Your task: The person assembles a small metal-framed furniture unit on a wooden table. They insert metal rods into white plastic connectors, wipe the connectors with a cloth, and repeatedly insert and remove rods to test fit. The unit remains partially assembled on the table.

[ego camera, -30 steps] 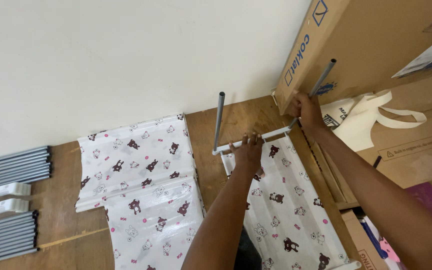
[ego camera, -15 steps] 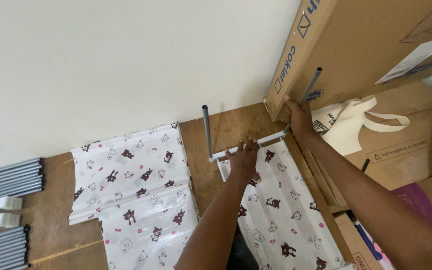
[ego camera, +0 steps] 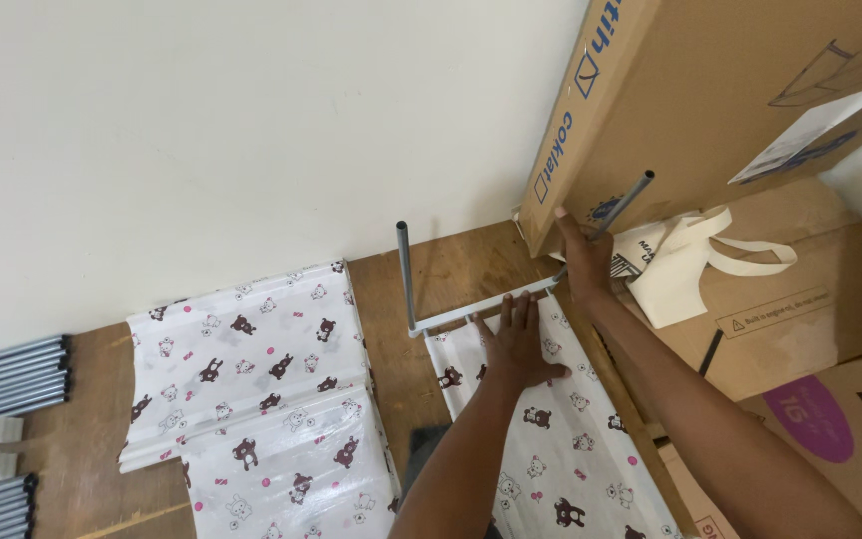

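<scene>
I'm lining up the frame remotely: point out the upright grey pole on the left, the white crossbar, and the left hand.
upright grey pole (ego camera: 405, 274), head view, mid-shaft.
white crossbar (ego camera: 456, 316), head view, bare stretch left of the hand.
left hand (ego camera: 519, 344), head view, back of the hand.

Matt grey metal tubes (ego camera: 406, 274); printed cloth panel (ego camera: 561, 439); wood floor (ego camera: 451, 269).

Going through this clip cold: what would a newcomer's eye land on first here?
Probably the two bare hands at centre: the left hand lies flat on a white fabric panel with little bear prints, while the right hand grips a grey metal tube rising at the frame's far right corner. A second grey upright tube stands at the left corner, and a big cardboard box leans against the wall behind.
</scene>
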